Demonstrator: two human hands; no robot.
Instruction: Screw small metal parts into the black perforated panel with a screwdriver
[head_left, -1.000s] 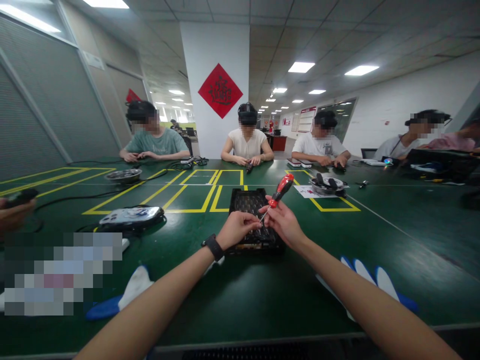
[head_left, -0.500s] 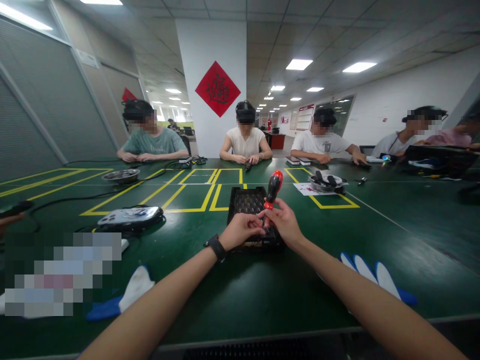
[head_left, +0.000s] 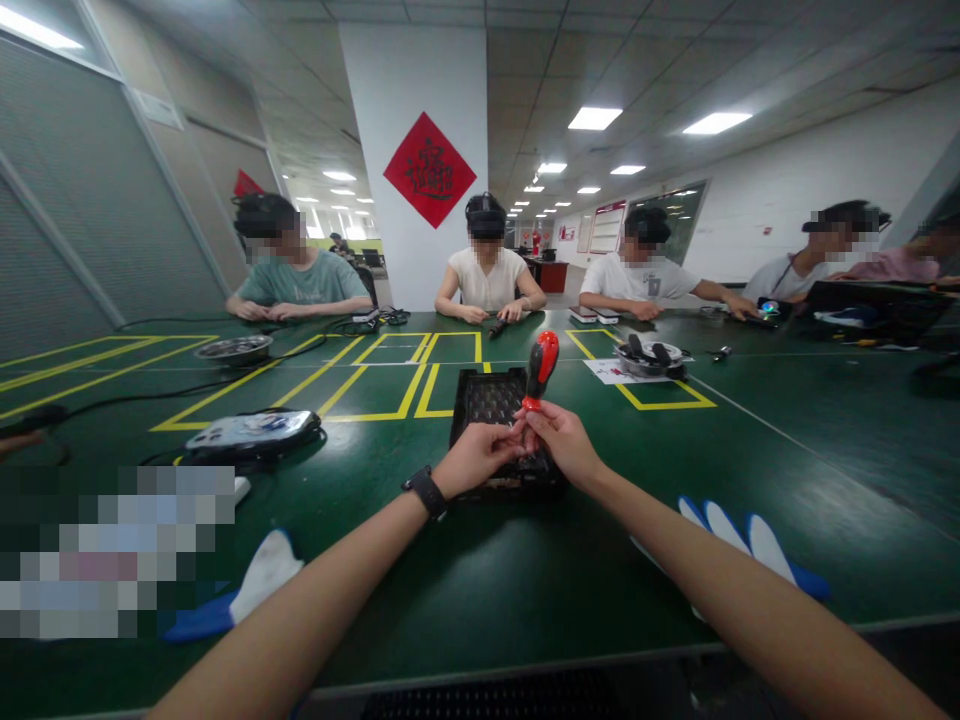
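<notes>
Over the near half of the black tray (head_left: pixel 460 408), which sits on the green table (head_left: pixel 480 610), our right hand (head_left: pixel 564 444) pinches the red-and-black screwdriver (head_left: pixel 543 366) low down, handle up, while our left hand (head_left: pixel 477 458) has its fingertips together just beside it, and we cannot tell whether they grip anything. We judge the step in hand to be guiding the hidden tip within the tray; the next move calls for steady alignment before any turning.
</notes>
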